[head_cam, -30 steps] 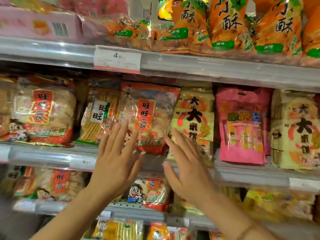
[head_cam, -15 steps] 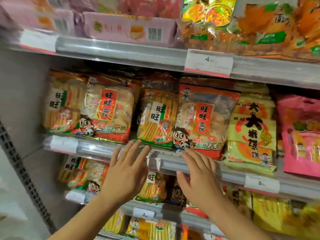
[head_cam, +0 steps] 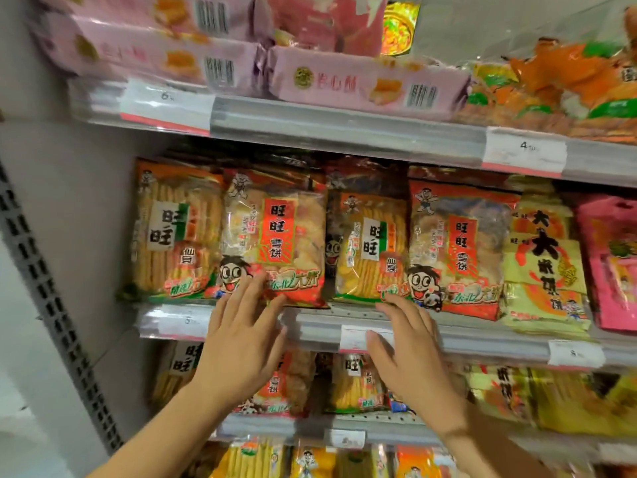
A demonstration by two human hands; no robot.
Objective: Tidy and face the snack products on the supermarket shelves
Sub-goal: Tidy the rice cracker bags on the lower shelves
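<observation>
Flanking pink boxes (head_cam: 365, 82) above, crowded shelf (head_cam: 344, 125).

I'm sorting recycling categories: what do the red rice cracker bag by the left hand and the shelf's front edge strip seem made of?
Red rice cracker bag: thin glossy plastic film, partly clear, crackers showing through, glare and crinkles. Shelf edge strip: looks like clear plastic holding paper price tags over grey metal; uncertain.

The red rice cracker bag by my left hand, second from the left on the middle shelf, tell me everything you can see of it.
The red rice cracker bag is glossy clear plastic with pale round crackers showing through, a red label panel with Chinese characters, and a cartoon child's face at the lower left. It stands upright, facing forward on the middle shelf, overlapping the striped bag to its left. The left hand touches its lower edge with straight fingers.
</observation>
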